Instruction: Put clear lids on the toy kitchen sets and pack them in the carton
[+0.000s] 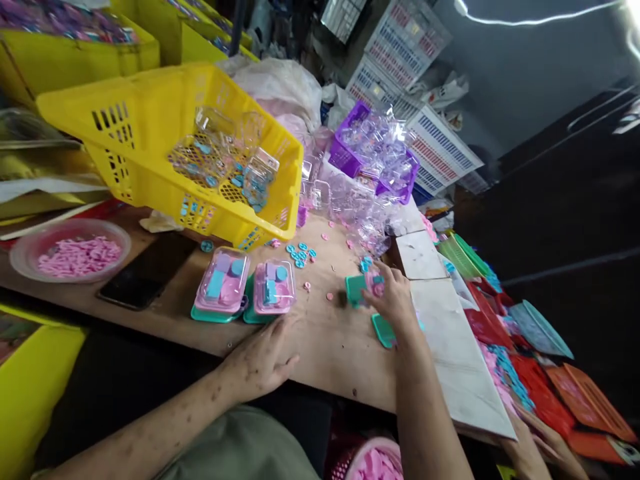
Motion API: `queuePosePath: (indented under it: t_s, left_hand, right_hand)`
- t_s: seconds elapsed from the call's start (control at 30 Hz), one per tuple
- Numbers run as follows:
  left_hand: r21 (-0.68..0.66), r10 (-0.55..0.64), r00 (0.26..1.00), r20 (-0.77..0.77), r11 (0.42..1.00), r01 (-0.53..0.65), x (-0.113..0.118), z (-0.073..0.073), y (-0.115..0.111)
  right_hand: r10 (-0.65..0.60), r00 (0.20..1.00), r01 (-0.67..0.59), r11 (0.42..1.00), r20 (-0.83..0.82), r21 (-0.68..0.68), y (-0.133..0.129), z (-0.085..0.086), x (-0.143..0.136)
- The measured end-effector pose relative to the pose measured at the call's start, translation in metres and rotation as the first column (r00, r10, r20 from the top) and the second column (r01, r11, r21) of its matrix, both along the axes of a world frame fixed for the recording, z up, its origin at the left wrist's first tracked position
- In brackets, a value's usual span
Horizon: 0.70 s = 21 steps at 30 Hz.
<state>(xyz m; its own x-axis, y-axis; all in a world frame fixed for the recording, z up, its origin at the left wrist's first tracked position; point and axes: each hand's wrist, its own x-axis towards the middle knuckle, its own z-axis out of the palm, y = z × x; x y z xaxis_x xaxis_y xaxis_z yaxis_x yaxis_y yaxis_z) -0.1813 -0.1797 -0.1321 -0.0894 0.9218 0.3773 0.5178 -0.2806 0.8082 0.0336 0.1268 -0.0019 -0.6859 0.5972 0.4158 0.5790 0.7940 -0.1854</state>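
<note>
My right hand (pixel 395 300) is closed around a small plastic box (pixel 356 291) with a green base, pink and blue pieces showing beside the fingers. Just below it, a green base (pixel 383 331) lies partly hidden by my wrist. My left hand (pixel 263 357) rests at the table's front edge, thumb apart and fingers stretched, holding nothing. Its fingertips are near a clear-lidded box (pixel 274 288) with pink, lilac and blue pieces on a green base. A similar box (pixel 223 283) sits to the left of that one.
A yellow basket (pixel 200 210) of clear cases stands behind the boxes. Small blue discs (pixel 301 255) lie mid-table. Further left are a phone (pixel 149 271) and a bowl (pixel 23 257) of pink pieces. A purple basket (pixel 345 157) holds clear covers. Another person's hands (pixel 537 440) show at lower right.
</note>
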Motion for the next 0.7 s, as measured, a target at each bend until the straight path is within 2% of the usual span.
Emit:
queuePosePath:
  t_s: [0.1, 0.2, 0.27, 0.3, 0.33, 0.37, 0.4, 0.43, 0.47, 0.5, 0.53, 0.6, 0.7]
  left_hand:
    - [-0.033, -0.01, 0.997, 0.082, 0.999, 0.013, 0.005, -0.003, 0.006]
    - [-0.002, -0.066, 0.991, 0.113, 0.998, 0.066, 0.006, -0.004, 0.019]
    - [0.002, -0.146, 0.98, 0.134, 0.989, 0.147, 0.005, -0.005, 0.027]
    - [-0.005, -0.181, 0.972, 0.148, 0.983, 0.184, 0.004, -0.006, 0.03]
    - [-0.018, -0.205, 0.966, 0.159, 0.978, 0.21, 0.004, -0.009, 0.032]
    - [-0.035, -0.213, 0.964, 0.162, 0.975, 0.221, 0.004, -0.012, 0.033]
    - [-0.049, -0.207, 0.965, 0.159, 0.975, 0.217, 0.005, -0.015, 0.033]
    - [-0.06, -0.195, 0.969, 0.154, 0.977, 0.206, 0.007, -0.019, 0.033]
    - [-0.069, -0.184, 0.972, 0.147, 0.978, 0.195, 0.008, -0.024, 0.032]
    - [-0.077, -0.176, 0.974, 0.143, 0.979, 0.188, 0.01, -0.027, 0.032]
    - [-0.081, -0.172, 0.975, 0.144, 0.979, 0.185, 0.012, -0.031, 0.032]
    - [-0.067, -0.167, 0.974, 0.152, 0.982, 0.178, 0.015, -0.037, 0.033]
    - [-0.044, -0.151, 0.978, 0.143, 0.986, 0.159, 0.018, -0.044, 0.036]
  right_hand:
    - [0.253, 0.96, -0.244, 0.966, 0.12, -0.084, -0.056, 0.015, -0.001]
    - [0.585, 0.774, -0.512, 0.803, 0.242, -0.305, -0.111, 0.018, -0.013]
    - [0.709, 0.663, -0.588, 0.692, 0.239, -0.42, -0.122, 0.02, -0.026]
    - [0.74, 0.635, -0.602, 0.653, 0.221, -0.46, -0.117, 0.022, -0.035]
    - [0.753, 0.627, -0.606, 0.632, 0.198, -0.483, -0.104, 0.025, -0.044]
    - [0.743, 0.646, -0.601, 0.636, 0.174, -0.484, -0.084, 0.029, -0.056]
    - [0.707, 0.69, -0.579, 0.667, 0.154, -0.468, -0.06, 0.032, -0.071]
    - [0.643, 0.754, -0.548, 0.728, 0.132, -0.412, -0.033, 0.034, -0.089]
    - [0.519, 0.848, -0.458, 0.818, 0.106, -0.348, -0.004, 0.033, -0.109]
    - [0.351, 0.933, -0.314, 0.901, 0.079, -0.299, 0.023, 0.031, -0.132]
    - [0.251, 0.966, -0.226, 0.936, 0.062, -0.268, 0.048, 0.026, -0.157]
    - [0.143, 0.989, -0.133, 0.963, 0.027, -0.236, 0.086, 0.01, -0.206]
    - [0.055, 0.998, -0.063, 0.964, -0.036, -0.258, 0.117, -0.013, -0.263]
